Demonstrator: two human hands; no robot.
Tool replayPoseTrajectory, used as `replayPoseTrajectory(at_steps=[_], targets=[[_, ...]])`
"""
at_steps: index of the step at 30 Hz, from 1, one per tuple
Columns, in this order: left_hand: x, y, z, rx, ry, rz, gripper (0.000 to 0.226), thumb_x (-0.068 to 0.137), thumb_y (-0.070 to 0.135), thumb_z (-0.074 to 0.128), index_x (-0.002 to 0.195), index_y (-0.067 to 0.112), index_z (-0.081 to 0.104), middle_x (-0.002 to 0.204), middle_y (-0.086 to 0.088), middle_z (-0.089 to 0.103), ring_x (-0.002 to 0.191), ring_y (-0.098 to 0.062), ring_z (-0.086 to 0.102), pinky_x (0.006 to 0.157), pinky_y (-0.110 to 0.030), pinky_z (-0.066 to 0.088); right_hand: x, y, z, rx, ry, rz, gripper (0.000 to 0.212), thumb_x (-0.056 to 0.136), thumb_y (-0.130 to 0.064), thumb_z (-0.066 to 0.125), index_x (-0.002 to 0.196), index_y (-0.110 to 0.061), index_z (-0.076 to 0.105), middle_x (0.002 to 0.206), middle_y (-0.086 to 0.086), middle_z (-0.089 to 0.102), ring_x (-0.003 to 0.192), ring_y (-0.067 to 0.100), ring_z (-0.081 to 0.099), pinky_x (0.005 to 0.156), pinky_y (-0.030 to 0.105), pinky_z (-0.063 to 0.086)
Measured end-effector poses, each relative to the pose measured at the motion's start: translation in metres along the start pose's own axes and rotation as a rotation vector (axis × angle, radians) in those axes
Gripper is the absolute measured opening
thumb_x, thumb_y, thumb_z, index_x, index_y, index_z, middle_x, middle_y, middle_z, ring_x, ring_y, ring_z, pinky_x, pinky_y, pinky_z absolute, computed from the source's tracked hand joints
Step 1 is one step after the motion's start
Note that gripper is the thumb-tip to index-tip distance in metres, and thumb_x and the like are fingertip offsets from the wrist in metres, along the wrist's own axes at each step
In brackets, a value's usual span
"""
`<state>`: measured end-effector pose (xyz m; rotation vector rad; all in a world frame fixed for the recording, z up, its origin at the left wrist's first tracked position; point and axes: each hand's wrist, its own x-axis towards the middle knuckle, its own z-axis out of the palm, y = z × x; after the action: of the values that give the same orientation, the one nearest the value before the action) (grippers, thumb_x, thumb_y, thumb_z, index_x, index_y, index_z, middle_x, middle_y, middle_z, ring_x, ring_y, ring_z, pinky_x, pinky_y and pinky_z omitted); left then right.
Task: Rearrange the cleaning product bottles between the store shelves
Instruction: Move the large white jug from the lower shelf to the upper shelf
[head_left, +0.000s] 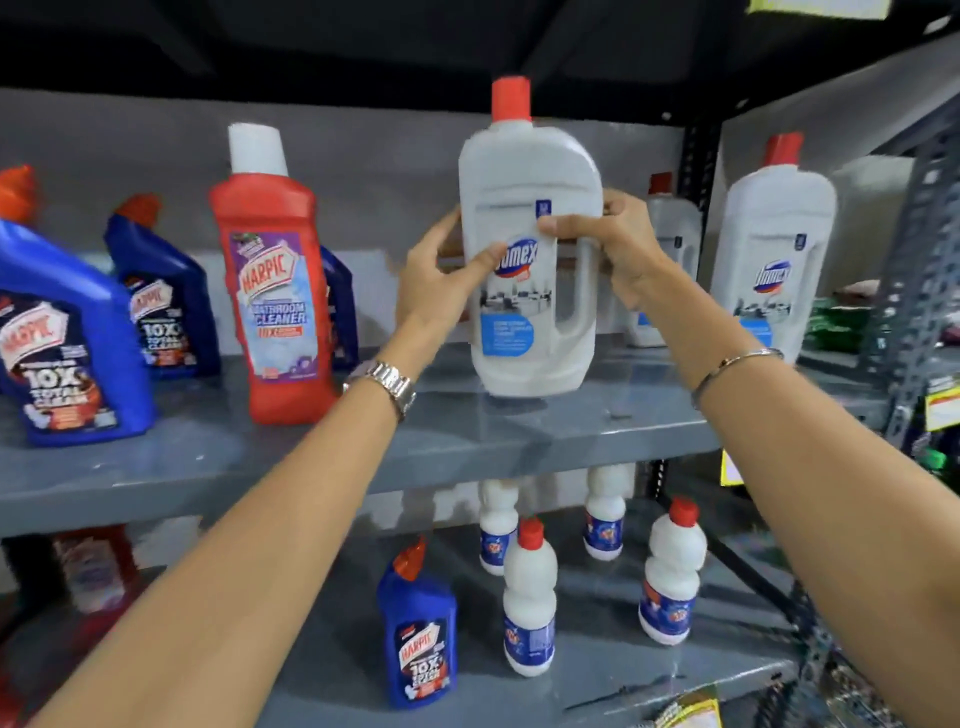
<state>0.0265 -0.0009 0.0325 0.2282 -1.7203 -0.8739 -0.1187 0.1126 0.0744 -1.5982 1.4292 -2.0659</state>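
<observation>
White bottle (530, 249), red cap (511, 98)

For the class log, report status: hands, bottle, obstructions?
Left hand and right hand both gripping white Domex bottle. Bottle upright over upper shelf. Landing spot clear.

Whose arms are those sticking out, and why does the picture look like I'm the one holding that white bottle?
The camera sits on a person's head and looks forward and down, so you see what they see. That is why both arms seem to grow from the bottom of the picture. The left hand, with a watch on its wrist, and the right hand, with a thin bracelet, together hold a big white Domex bottle with a red cap, upright, just above the upper shelf. On that shelf stand blue Harpic bottles, a red Harpic bathroom cleaner and more white Domex bottles. The lower shelf holds small white bottles and one blue Harpic bottle.
</observation>
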Motion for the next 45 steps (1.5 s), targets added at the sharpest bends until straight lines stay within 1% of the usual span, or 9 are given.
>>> replayPoseTrajectory(at_steps=[2,6,13,16,22,26,31,35,45], targets=[[0.0,-0.011,0.013,-0.008,0.007,-0.02,0.06,0.075,0.041,0.07,0.128,0.025,0.048,0.099,0.011,0.061,0.092,-0.007,0.059,0.075,-0.025,0.052,0.005,0.011,-0.011,-0.001,-0.002,0.028,0.041,0.056,-0.01,0.083,0.094,-0.008,0.068,0.082,0.001,0.079,0.082,0.023,0.074,0.063,0.027,0.058],[0.003,-0.024,0.026,0.028,0.013,-0.039,0.062,0.073,0.047,0.07,0.128,0.029,0.048,0.097,0.012,0.062,0.093,-0.008,0.061,0.076,-0.027,0.052,0.009,0.029,-0.023,0.063,-0.012,0.072,0.031,0.059,-0.005,0.082,0.086,-0.012,0.069,0.081,0.004,0.079,0.078,0.025,0.075,0.06,0.03,0.059],[0.009,-0.029,0.029,0.048,0.0,-0.07,0.063,0.071,0.05,0.07,0.127,0.031,0.049,0.091,0.019,0.059,0.088,-0.001,0.059,0.061,-0.018,0.047,0.012,0.038,-0.027,0.08,-0.014,0.075,0.034,0.062,-0.011,0.081,0.093,-0.012,0.068,0.084,0.004,0.079,0.08,0.024,0.075,0.059,0.03,0.059],[0.009,-0.029,0.027,0.06,0.014,-0.075,0.063,0.07,0.052,0.07,0.126,0.032,0.049,0.091,0.02,0.06,0.09,-0.005,0.06,0.064,-0.022,0.05,0.013,0.04,-0.025,0.101,-0.025,0.086,0.034,0.064,-0.01,0.08,0.095,-0.012,0.067,0.085,0.003,0.079,0.08,0.023,0.075,0.06,0.029,0.059],[0.003,-0.028,0.033,0.078,0.028,-0.097,0.062,0.071,0.054,0.067,0.127,0.033,0.048,0.104,0.008,0.062,0.101,-0.016,0.061,0.085,-0.048,0.055,0.011,0.044,-0.025,0.123,-0.02,0.113,0.047,0.069,-0.01,0.079,0.112,-0.006,0.06,0.1,0.01,0.075,0.089,0.026,0.073,0.067,0.035,0.06],[0.004,-0.026,0.032,0.082,0.043,-0.104,0.062,0.073,0.052,0.067,0.128,0.031,0.047,0.103,0.006,0.061,0.1,-0.016,0.061,0.084,-0.048,0.055,0.012,0.045,-0.025,0.15,0.014,0.123,0.055,0.067,-0.009,0.081,0.115,-0.007,0.053,0.104,0.012,0.073,0.089,0.027,0.073,0.066,0.035,0.06],[0.001,-0.024,0.035,0.116,0.069,-0.108,0.064,0.071,0.055,0.067,0.127,0.033,0.046,0.103,0.006,0.061,0.097,-0.015,0.062,0.08,-0.047,0.056,0.013,0.047,-0.027,0.175,-0.008,0.133,0.038,0.069,-0.01,0.079,0.103,-0.012,0.062,0.092,0.005,0.078,0.087,0.027,0.073,0.064,0.033,0.06],[0.002,-0.024,0.034,0.111,0.057,-0.12,0.063,0.071,0.054,0.068,0.127,0.033,0.047,0.103,0.004,0.061,0.098,-0.018,0.062,0.077,-0.049,0.057,0.01,0.049,-0.025,0.197,-0.001,0.137,0.046,0.071,-0.011,0.078,0.112,-0.007,0.06,0.097,0.007,0.077,0.089,0.028,0.073,0.065,0.033,0.06],[0.003,-0.021,0.031,0.114,0.031,-0.13,0.064,0.069,0.057,0.068,0.126,0.038,0.046,0.107,0.004,0.064,0.098,-0.016,0.062,0.078,-0.049,0.057,0.006,0.048,-0.02,0.175,0.043,0.156,0.045,0.073,-0.013,0.076,0.114,-0.009,0.058,0.103,0.009,0.074,0.089,0.026,0.073,0.067,0.035,0.061]])
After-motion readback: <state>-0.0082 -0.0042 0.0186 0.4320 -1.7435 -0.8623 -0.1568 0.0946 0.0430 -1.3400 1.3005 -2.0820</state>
